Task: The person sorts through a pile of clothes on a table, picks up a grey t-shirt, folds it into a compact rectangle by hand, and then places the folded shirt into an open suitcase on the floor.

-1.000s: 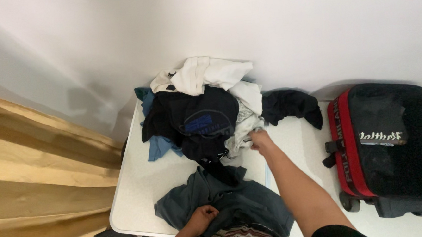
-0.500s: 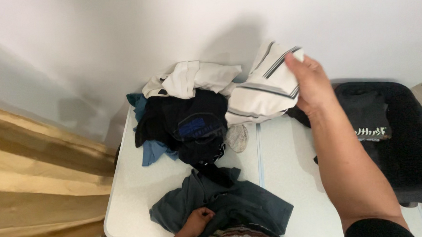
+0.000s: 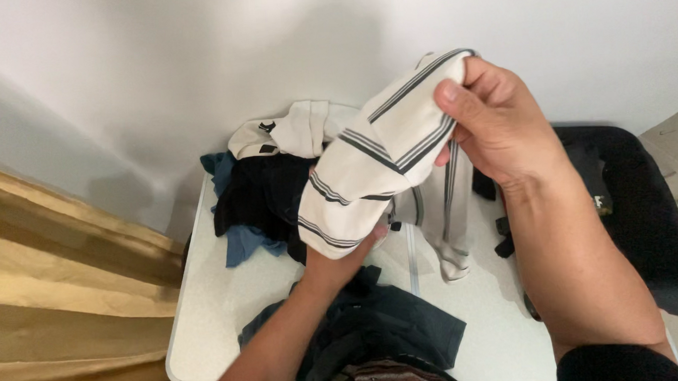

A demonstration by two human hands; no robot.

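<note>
- Striped cream garment (image 3: 377, 173) hangs above the white table (image 3: 214, 313), our right hand (image 3: 498, 128) pinching its top fold and our left hand (image 3: 343, 264) gripping its lower edge from beneath.
- Its loose end may, we judge, snag the dark clothes pile (image 3: 266, 198).
- Left fingers are hidden by cloth; the black suitcase (image 3: 649, 213) is partly covered by our forearm.

Right hand (image 3: 498, 124): raised high and near the camera, back of the hand toward the viewer, thumb on top pressed against curled fingers in a closed grip. Right forearm: bare, running down to the lower right edge, dark sleeve at the elbow end.

Left hand (image 3: 343, 260): lower, mostly hidden, fingers curled in a closed grip from below. Left forearm: bare, rising from the bottom edge, angled up and right.
</note>
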